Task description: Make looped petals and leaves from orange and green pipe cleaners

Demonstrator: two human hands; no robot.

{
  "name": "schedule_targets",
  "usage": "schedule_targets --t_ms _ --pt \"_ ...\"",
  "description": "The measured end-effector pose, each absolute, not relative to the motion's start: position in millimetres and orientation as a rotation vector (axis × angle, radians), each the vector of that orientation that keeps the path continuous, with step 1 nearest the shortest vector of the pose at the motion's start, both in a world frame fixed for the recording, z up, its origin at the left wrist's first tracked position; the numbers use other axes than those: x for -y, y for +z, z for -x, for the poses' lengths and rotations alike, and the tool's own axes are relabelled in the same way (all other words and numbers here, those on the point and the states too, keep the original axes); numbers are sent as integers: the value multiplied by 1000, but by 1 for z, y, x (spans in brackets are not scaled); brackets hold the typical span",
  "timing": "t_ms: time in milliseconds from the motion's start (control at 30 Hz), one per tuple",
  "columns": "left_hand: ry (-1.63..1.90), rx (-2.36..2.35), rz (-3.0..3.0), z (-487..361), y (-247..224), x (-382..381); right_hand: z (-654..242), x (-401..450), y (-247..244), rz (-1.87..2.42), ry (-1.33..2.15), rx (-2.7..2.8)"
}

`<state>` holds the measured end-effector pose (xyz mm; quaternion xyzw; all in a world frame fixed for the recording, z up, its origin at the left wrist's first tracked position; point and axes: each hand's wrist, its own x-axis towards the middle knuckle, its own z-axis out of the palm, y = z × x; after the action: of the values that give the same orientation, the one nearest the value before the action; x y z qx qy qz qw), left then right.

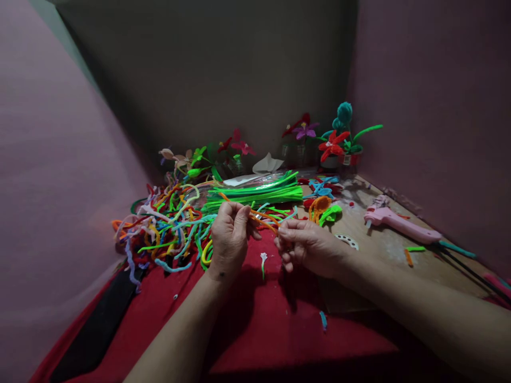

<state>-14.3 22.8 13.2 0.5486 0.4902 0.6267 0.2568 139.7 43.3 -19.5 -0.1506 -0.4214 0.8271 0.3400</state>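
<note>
Between my two hands stretches an orange pipe cleaner (pixel 265 218), bent into two strands that run close together. My left hand (pixel 231 234) is closed around it, and one end pokes out above the fist. At the right end of the strands, the fingertips of my right hand (pixel 297 244) pinch it. Below the hands, a small white-and-green piece (pixel 263 265) lies on the red cloth (pixel 255 340). Just behind them is a bundle of green pipe cleaners (pixel 259 194) in clear plastic. Orange and green looped pieces (pixel 321 208) lie beyond my right hand.
A tangled heap of coloured pipe cleaners (pixel 159 223) spreads at left, above a black strip (pixel 96 330). A pink glue gun (pixel 403 223) rests on the board (pixel 383 266) at right, its cord trailing. Pipe-cleaner flowers (pixel 334 144) stand along the back wall.
</note>
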Motion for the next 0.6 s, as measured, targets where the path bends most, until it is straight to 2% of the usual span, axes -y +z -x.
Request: schedule_targets --t_ms 267,400,600 --pt "1799 -959 -1030 16 16 -30 -139 -43 -21 367 2090 1115" --pt "1627 -897 -867 16 11 -32 -139 -44 -21 357 2091 1072" --pt "1364 -965 -1102 8 12 -23 -139 -44 -23 348 2107 1113"
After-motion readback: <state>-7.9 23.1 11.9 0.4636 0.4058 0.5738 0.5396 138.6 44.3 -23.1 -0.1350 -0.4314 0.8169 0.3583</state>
